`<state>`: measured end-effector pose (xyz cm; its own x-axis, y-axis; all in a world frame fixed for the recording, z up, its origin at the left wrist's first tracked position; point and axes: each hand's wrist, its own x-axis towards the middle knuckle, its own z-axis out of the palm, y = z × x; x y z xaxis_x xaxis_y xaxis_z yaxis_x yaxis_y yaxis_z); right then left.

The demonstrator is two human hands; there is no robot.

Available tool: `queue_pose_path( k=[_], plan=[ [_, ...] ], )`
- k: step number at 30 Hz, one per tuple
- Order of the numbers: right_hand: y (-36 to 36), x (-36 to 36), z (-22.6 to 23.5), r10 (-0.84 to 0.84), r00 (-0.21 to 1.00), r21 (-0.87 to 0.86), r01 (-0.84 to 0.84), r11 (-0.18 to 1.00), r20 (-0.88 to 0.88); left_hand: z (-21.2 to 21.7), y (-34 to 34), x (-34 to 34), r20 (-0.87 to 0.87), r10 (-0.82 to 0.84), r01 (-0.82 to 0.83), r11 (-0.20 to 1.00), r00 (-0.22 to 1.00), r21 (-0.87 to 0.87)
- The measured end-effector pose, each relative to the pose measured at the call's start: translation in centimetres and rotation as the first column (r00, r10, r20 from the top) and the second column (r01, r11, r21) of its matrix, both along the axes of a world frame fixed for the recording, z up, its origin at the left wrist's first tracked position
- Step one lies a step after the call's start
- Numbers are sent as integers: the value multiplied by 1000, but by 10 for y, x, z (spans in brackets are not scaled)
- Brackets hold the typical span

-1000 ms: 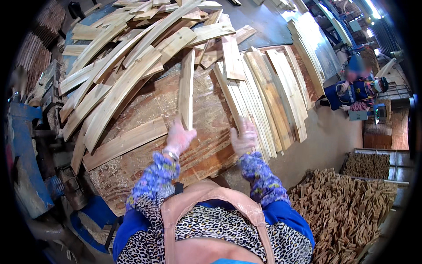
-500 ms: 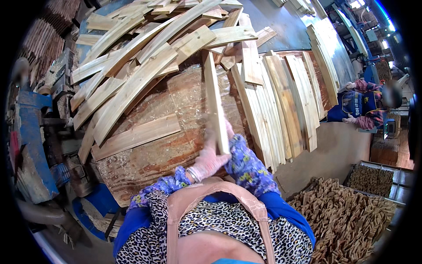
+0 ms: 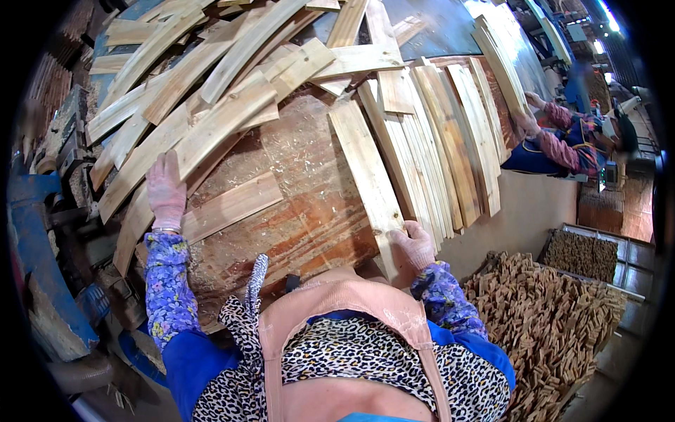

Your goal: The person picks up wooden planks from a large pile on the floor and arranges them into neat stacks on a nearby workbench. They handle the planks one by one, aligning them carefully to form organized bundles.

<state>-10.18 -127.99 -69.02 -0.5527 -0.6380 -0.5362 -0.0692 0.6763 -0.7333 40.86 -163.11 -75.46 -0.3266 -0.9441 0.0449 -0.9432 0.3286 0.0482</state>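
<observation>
My right hand [image 3: 416, 247], in a pale pinkish glove, grips the near end of a pale wooden board [image 3: 365, 172], thumb on its face and fingers at its right edge. That board lies flat along the left side of a row of boards [image 3: 450, 151]. At the left, my left hand [image 3: 166, 193], gloved too, rests with fingers stretched out on the edge of a long board [image 3: 225, 126] in a loose pile. A shorter board [image 3: 232, 207] lies beside this hand on the worn wooden tabletop [image 3: 302, 169].
Crisscrossed boards [image 3: 239, 53] cover the far left. Blue machinery [image 3: 42, 267] stands at the left. A co-worker [image 3: 562, 141] at the far right has hands on another stack of boards [image 3: 500, 63]. Many small wood blocks [image 3: 541, 330] fill the lower right.
My hands were together on an upright board in the middle. Now that board lies flat by the row, with my right hand still on it. My left hand has moved left to the pile.
</observation>
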Motion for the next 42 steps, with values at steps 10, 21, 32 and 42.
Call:
queue_pose_path(
  k=[10,21,32,42],
  plan=[
    [-19,-26,-60,125,358,60,-185,981,-925,94,22,-130,-539,150,109,902,829,418],
    [-19,-43,-42,-1,795,-115,-86,990,-606,-30,277,-431,-642,704,117,641,302,758],
    [-2,-35,-37,201,453,0,-406,914,-868,-2,74,-276,-488,-85,1,986,869,-169],
    [-20,-41,-20,215,586,22,-318,948,-782,5,-16,-175,139,163,-188,963,977,191]
  ],
)
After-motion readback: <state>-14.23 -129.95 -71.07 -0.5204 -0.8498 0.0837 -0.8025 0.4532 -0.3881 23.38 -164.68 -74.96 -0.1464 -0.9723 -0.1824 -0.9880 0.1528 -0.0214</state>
